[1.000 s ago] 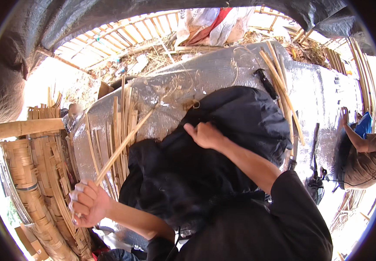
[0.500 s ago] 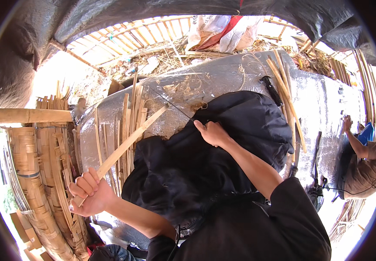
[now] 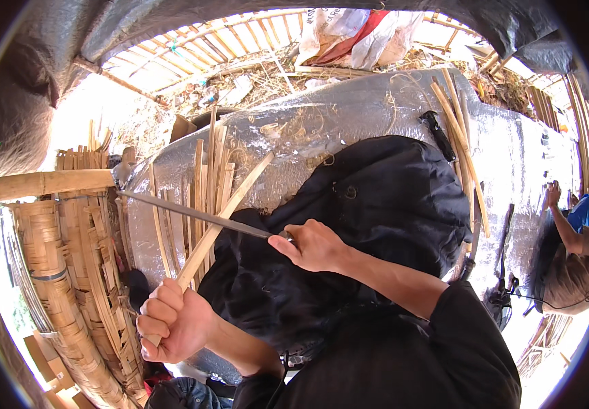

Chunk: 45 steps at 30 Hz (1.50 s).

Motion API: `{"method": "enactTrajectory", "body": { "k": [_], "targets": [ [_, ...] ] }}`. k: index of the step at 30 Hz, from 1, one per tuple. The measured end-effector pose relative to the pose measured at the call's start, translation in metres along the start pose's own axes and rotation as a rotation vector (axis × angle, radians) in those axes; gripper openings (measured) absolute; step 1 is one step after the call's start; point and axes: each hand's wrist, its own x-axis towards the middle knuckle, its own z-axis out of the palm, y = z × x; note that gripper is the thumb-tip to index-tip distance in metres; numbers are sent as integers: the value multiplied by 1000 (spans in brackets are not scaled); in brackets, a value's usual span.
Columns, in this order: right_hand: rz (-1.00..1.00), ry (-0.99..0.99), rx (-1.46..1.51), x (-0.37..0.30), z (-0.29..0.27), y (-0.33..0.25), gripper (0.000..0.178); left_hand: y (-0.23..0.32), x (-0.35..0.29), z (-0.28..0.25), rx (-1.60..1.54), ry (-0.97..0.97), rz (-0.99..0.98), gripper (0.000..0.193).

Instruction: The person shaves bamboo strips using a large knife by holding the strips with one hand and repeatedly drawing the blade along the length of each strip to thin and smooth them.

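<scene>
My left hand point(image 3: 177, 322), at the lower left, is closed in a fist round the near end of a pale bamboo strip point(image 3: 243, 185). The strip slants up and to the right, away from me. My right hand point(image 3: 315, 247) is wrapped round the handle of a long, narrow-bladed knife point(image 3: 165, 203). Its blade points left and crosses the strip around the middle; whether the edge touches it I cannot tell. Most of the handle is hidden by my fingers. Black cloth point(image 3: 390, 198) covers my lap beneath both hands.
Split bamboo strips point(image 3: 201, 174) lie left of my lap, and more strips point(image 3: 461, 140) lie right beside a black-handled object point(image 3: 437, 134). Silvery sheeting point(image 3: 294, 133) covers the ground. A bamboo pole point(image 3: 52, 182) and woven bamboo rolls point(image 3: 45, 259) stand left. Another person point(image 3: 567, 266) sits far right.
The knife has swung toward me and to the left, so its blade now lies across the strip. My left hand has shifted right and nearer, still gripping the strip.
</scene>
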Motion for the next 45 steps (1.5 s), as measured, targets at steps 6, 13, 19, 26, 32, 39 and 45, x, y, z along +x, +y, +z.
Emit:
{"method": "enactTrajectory", "body": {
  "k": [6,13,19,26,32,39,45],
  "targets": [
    [48,61,-115,-9,4,-22,67,1,-5,-1,24,21,35,41],
    [225,147,-254,-3,-23,24,72,-10,-7,20,40,-5,86,42],
    [148,101,-167,-7,-30,17,69,-14,-4,25,80,-96,80,43],
    [50,-65,-86,-30,-40,-34,71,-13,-3,34,132,-258,80,44],
    [257,85,-183,36,-47,59,81,-12,-3,24,120,-239,78,45],
    [300,40,-143,45,-30,66,82,4,-4,-16,47,-20,9,42],
    [337,34,-239,51,-33,53,76,11,-6,-38,25,3,32,42]
  ]
}}
